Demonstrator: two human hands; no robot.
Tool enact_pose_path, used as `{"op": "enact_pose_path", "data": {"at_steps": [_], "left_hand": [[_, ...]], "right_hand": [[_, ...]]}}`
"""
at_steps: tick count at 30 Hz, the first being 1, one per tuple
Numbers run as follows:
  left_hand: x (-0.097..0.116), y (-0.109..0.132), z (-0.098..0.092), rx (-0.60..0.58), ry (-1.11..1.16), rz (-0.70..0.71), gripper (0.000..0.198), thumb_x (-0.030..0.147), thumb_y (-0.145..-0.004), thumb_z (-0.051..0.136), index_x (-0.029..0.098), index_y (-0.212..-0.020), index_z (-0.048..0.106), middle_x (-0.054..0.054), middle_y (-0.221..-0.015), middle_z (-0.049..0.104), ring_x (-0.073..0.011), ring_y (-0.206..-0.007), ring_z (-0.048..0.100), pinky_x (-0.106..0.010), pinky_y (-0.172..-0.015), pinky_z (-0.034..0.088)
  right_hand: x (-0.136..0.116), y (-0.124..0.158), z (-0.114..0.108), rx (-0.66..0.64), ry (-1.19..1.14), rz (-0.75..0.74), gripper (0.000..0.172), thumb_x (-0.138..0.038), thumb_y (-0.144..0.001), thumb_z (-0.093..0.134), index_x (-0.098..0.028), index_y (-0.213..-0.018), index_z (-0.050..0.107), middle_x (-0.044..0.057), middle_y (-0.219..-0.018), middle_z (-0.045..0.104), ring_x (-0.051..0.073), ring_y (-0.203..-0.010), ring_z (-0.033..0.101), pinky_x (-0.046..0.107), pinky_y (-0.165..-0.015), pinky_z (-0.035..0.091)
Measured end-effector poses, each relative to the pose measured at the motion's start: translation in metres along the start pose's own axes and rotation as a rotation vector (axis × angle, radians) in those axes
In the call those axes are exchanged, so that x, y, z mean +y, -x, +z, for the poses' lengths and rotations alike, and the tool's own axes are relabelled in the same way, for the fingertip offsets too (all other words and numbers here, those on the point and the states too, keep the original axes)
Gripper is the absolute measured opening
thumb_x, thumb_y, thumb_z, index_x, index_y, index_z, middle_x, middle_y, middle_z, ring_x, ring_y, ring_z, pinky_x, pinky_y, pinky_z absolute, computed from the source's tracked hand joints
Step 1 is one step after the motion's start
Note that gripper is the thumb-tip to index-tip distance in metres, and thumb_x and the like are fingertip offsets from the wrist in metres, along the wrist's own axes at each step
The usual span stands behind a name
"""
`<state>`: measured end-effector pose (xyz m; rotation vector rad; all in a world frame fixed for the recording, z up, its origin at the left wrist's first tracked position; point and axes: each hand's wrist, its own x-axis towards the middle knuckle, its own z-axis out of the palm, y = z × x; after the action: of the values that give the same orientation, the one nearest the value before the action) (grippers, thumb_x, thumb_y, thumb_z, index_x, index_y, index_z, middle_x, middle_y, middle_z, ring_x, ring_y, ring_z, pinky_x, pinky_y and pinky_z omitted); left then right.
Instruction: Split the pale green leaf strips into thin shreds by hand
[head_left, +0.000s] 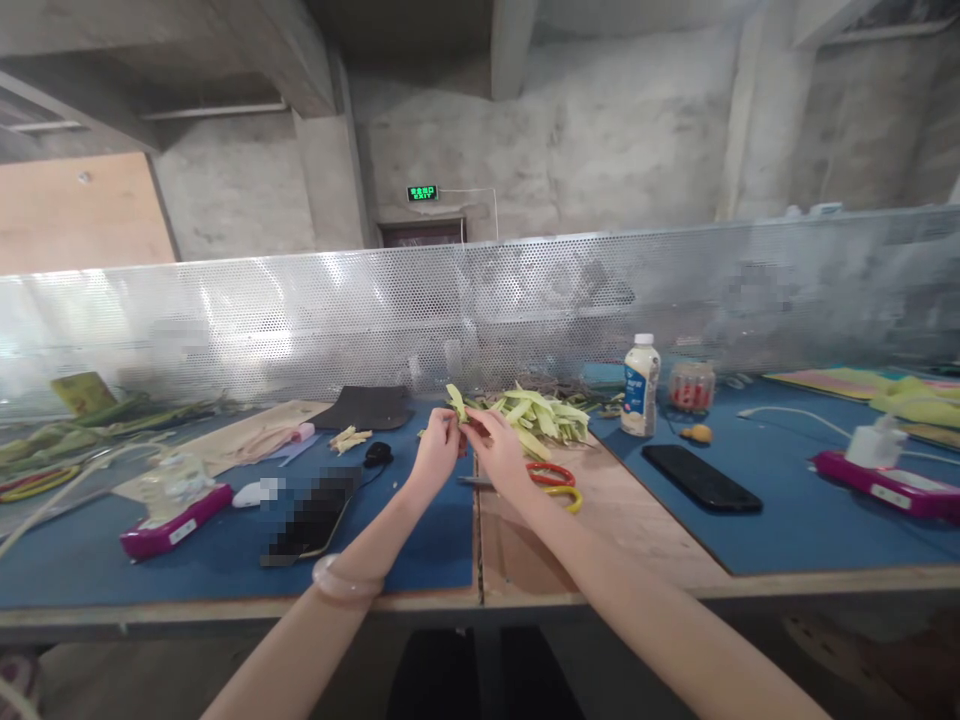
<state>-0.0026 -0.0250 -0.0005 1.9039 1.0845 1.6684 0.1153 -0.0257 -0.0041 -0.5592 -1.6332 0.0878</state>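
Observation:
My left hand (441, 443) and my right hand (491, 440) meet above the middle of the table, fingers pinched together. Between them is a pale green leaf strip (456, 402), its tip sticking up over the left fingers. Its lower part is hidden by my fingers. Just beyond my right hand lies a heap of similar cut leaf strips (544, 415). Scissors (559, 485) with a red and a yellow handle loop lie under my right forearm, blades pointing left. A few short pale scraps (349, 439) lie to the left of my hands.
On the right stand a white bottle (640, 390) and a clear jar (691, 387), with a black phone (701, 478) in front. Purple power strips (176, 522) lie at both sides. Another phone (315, 515) rests on the left mat. A perforated metal screen (337, 320) borders the table's back.

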Motion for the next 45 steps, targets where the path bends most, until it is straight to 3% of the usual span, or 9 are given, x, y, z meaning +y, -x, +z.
{"op": "enact_pose_path", "data": {"at_steps": [12, 16, 25, 30, 39, 45], "left_hand": [[0.006, 0.002, 0.003, -0.032, 0.013, 0.037, 0.014, 0.033, -0.084, 0.037, 0.019, -0.087, 0.038, 0.004, -0.053, 0.049, -0.0111, -0.045, 0.050, -0.023, -0.046, 0.042], [0.010, 0.004, 0.001, -0.026, -0.080, 0.050, 0.013, 0.032, -0.084, 0.037, 0.020, -0.086, 0.040, 0.003, -0.058, 0.053, -0.0110, -0.049, 0.052, -0.022, -0.049, 0.041], [0.015, 0.005, -0.002, 0.104, -0.386, 0.292, 0.008, 0.020, -0.079, 0.044, 0.018, -0.080, 0.051, -0.003, -0.081, 0.052, -0.0130, -0.072, 0.051, -0.026, -0.068, 0.043], [0.016, 0.003, -0.001, 0.103, -0.342, 0.396, 0.007, 0.018, -0.079, 0.045, 0.017, -0.079, 0.052, -0.008, -0.095, 0.048, -0.0164, -0.090, 0.048, -0.029, -0.076, 0.043], [0.007, -0.002, 0.000, 0.002, -0.129, 0.237, 0.013, 0.027, -0.078, 0.048, 0.016, -0.079, 0.055, -0.007, -0.096, 0.051, -0.0159, -0.091, 0.050, -0.027, -0.071, 0.045], [0.002, -0.004, -0.002, 0.003, -0.044, 0.140, 0.012, 0.027, -0.077, 0.049, 0.016, -0.079, 0.054, -0.005, -0.086, 0.055, -0.0148, -0.084, 0.052, -0.027, -0.072, 0.044]], "right_hand": [[-0.001, 0.000, 0.001, 0.040, -0.053, 0.097, 0.021, -0.027, -0.081, 0.048, -0.018, -0.098, 0.055, 0.003, -0.080, 0.056, 0.014, -0.070, 0.054, 0.028, -0.068, 0.047], [0.000, 0.000, 0.002, 0.032, -0.042, 0.124, 0.021, -0.027, -0.081, 0.046, -0.017, -0.097, 0.055, 0.004, -0.083, 0.058, 0.014, -0.070, 0.055, 0.028, -0.068, 0.046], [0.001, -0.001, 0.002, 0.100, 0.041, 0.138, 0.018, -0.023, -0.077, 0.046, -0.016, -0.090, 0.057, 0.003, -0.076, 0.057, 0.015, -0.067, 0.053, 0.028, -0.066, 0.045], [0.003, -0.001, 0.001, 0.124, 0.062, 0.134, 0.018, -0.023, -0.077, 0.045, -0.016, -0.089, 0.057, 0.004, -0.076, 0.057, 0.015, -0.068, 0.052, 0.029, -0.067, 0.044], [0.001, -0.003, -0.002, 0.142, 0.026, 0.166, 0.018, -0.024, -0.077, 0.045, -0.015, -0.087, 0.057, 0.005, -0.078, 0.059, 0.015, -0.069, 0.054, 0.029, -0.066, 0.045], [0.001, -0.002, -0.001, 0.145, 0.045, 0.148, 0.017, -0.024, -0.077, 0.046, -0.016, -0.086, 0.057, 0.005, -0.077, 0.058, 0.015, -0.069, 0.053, 0.028, -0.067, 0.045]]}}
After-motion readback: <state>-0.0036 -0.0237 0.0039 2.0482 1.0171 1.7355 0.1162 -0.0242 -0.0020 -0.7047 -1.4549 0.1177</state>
